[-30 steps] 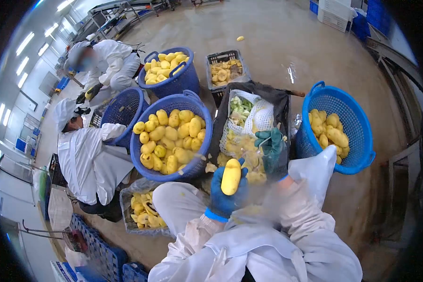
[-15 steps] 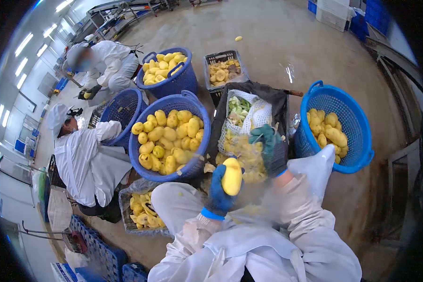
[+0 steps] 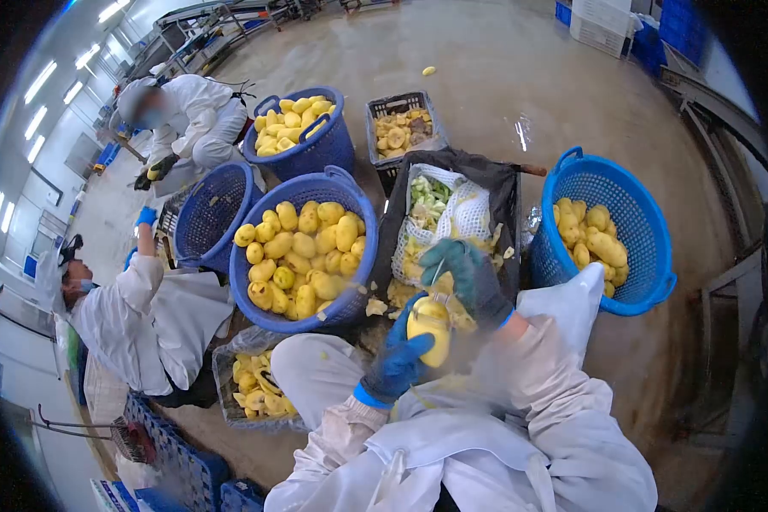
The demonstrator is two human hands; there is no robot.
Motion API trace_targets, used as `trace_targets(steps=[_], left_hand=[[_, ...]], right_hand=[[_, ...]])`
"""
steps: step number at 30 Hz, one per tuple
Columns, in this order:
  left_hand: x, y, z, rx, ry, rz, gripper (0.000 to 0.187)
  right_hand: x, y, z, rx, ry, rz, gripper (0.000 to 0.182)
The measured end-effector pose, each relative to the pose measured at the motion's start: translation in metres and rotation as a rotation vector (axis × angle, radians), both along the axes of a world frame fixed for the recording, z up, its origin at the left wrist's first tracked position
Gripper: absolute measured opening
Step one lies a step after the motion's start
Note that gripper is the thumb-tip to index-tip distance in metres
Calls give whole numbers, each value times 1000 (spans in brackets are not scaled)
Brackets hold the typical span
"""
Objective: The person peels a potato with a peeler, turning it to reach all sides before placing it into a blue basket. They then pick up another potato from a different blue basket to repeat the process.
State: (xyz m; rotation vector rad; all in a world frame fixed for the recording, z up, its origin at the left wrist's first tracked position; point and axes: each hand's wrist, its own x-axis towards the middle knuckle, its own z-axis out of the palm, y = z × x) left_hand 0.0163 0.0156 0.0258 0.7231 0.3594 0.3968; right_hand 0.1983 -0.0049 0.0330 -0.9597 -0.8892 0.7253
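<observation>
My left hand (image 3: pixel 395 365), in a blue glove, is wrapped round a pale yellow peeled potato (image 3: pixel 428 330). My right hand (image 3: pixel 469 280), in a green and dark glove, is closed on a peeler (image 3: pixel 439 295) whose metal head rests against the top of the potato. A flap of peel (image 3: pixel 461 317) hangs beside it. Beneath both hands stands a black-lined crate (image 3: pixel 509 205) holding peelings and white foam netting (image 3: pixel 468 209). Most of the peeler is hidden by my fingers.
A purple basket (image 3: pixel 350 192) of potatoes stands at my left, and a blue basket (image 3: pixel 648 230) with potatoes at my right. Behind are another full basket (image 3: pixel 328 154) and a crate of scraps (image 3: pixel 427 107). Two co-workers in white (image 3: pixel 145 333) (image 3: pixel 200 107) sit at the left.
My right hand has come in towards the left, bringing the peeler onto the potato. The potato has shifted slightly lower. At the left, the nearer co-worker has leaned back and raised an arm.
</observation>
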Motion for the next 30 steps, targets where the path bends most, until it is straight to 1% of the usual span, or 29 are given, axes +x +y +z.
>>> trace_targets(steps=[2, 4, 5, 8, 9, 11, 13, 14, 16, 17, 18, 20, 22, 23, 24, 25, 28, 29, 30], left_hand=[[-7, 0, 5, 94, 51, -55, 74], [-11, 1, 4, 113, 67, -34, 75], [-12, 3, 4, 128, 73, -24, 75], [-8, 2, 0, 178, 77, 21, 77], [-6, 3, -3, 142, 52, 2, 77], [-7, 5, -8, 66, 13, -34, 76], [-11, 2, -3, -27, -7, -10, 74], [-13, 2, -1, -75, -18, 2, 73], [-12, 0, -3, -89, -4, -9, 72], [-9, 1, -4, -80, -24, -39, 73], [-7, 3, -3, -68, -43, -73, 73], [-10, -1, 5, -97, -6, -51, 74], [-13, 0, 8, -113, -11, -16, 73], [-13, 2, 7, -118, -15, -28, 74], [-13, 3, 5, -130, -19, -40, 75], [-11, 3, 1, -137, -27, -54, 76], [-12, 3, -8, -161, -58, -74, 77], [-14, 3, -6, -149, -55, -72, 78], [-17, 3, 0, -135, -52, -70, 78]], right_hand=[[14, 5, -17, -81, -306, -179, 41], [44, 4, -22, -169, -366, -385, 39], [50, 2, -25, -43, 186, -251, 26], [13, -7, -3, 38, -336, -194, 28], [2, -1, -28, -98, -323, -309, 36], [30, 1, -55, -143, -391, -412, 35], [32, -7, -24, -118, 1, -301, 37], [24, -9, -9, -101, 0, -251, 38], [3, -16, 2, -91, 2, -151, 39], [-5, -13, -2, -28, -76, -2, 42], [-1, -10, -6, -46, -97, -64, 41], [14, -5, -23, -84, -134, -178, 40], [24, -4, -19, -120, -516, -403, 38], [21, -11, -19, -91, -402, -330, 36], [10, -15, -4, -69, -290, -255, 33], [-7, -12, -8, 10, -18, -122, 33], [12, -4, -32, -50, -118, -71, 35], [34, 4, -70, -114, -408, -420, 41], [33, 5, -60, -90, -185, -373, 40]])
